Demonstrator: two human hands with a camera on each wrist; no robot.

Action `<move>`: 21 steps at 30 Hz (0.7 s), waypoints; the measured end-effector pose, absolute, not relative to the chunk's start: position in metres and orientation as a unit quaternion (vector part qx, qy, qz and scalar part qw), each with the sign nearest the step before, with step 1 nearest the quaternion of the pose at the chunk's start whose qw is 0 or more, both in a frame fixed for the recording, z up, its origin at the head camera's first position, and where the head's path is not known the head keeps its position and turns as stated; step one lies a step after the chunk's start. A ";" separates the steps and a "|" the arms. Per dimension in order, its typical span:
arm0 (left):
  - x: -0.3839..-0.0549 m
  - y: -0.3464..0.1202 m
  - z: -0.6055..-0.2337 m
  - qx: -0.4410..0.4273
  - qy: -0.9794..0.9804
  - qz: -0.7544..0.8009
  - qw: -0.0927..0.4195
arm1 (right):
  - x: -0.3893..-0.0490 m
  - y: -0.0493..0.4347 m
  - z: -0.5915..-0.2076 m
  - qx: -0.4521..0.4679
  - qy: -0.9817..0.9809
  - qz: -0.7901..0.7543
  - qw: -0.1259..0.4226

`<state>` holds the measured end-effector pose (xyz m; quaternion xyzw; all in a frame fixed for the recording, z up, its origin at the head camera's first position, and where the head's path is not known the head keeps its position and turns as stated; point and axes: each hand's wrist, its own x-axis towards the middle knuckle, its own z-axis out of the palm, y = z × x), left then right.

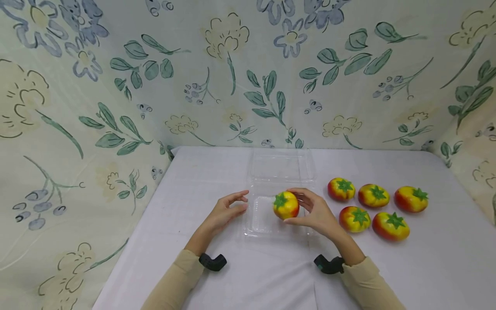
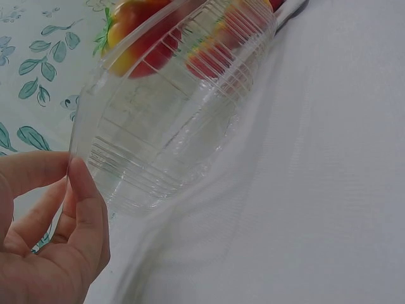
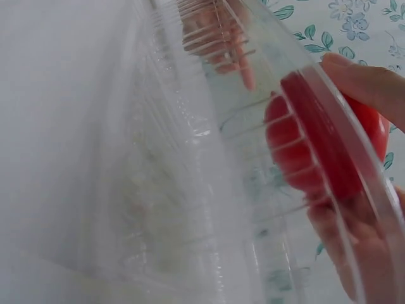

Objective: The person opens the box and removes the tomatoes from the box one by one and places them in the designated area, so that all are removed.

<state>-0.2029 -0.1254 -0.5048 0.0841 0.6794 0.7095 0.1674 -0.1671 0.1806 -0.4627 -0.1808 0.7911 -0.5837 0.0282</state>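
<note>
In the head view my right hand (image 1: 315,213) grips a red-and-yellow tomato-like fruit (image 1: 286,206) with a green star-shaped top, thumb below and fingers above. It holds the fruit over the right part of a clear plastic clamshell box (image 1: 257,215), whose lid (image 1: 275,165) lies folded back. Through the box wall, the right wrist view shows the fruit's red side (image 3: 316,139). My left hand (image 1: 224,211) is at the box's left edge, fingers loosely bent and tips apart. In the left wrist view its fingertips (image 2: 81,174) appear to touch the rim.
Several similar fruits (image 1: 391,226) stand in two loose rows to the right of the box. A white cloth (image 1: 248,271) covers the table. Floral fabric (image 1: 232,107) hangs behind and at both sides. A black wrist-worn device (image 1: 329,264) sits on each forearm.
</note>
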 end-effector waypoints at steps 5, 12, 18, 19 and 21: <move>-0.203 -0.125 -0.505 0.083 0.682 0.707 0.169 | -0.166 0.185 -0.462 -0.189 0.785 -0.589 0.031; -0.204 -0.124 -0.503 0.078 0.678 0.711 0.171 | -0.166 0.192 -0.464 -0.205 0.775 -0.597 0.030; -0.202 -0.125 -0.505 0.073 0.678 0.710 0.174 | -0.164 0.199 -0.467 -0.213 0.772 -0.598 0.030; -0.203 -0.125 -0.505 0.073 0.678 0.710 0.174 | -0.164 0.200 -0.466 -0.211 0.775 -0.595 0.030; -0.203 -0.124 -0.505 0.071 0.679 0.710 0.172 | -0.163 0.202 -0.465 -0.208 0.778 -0.592 0.029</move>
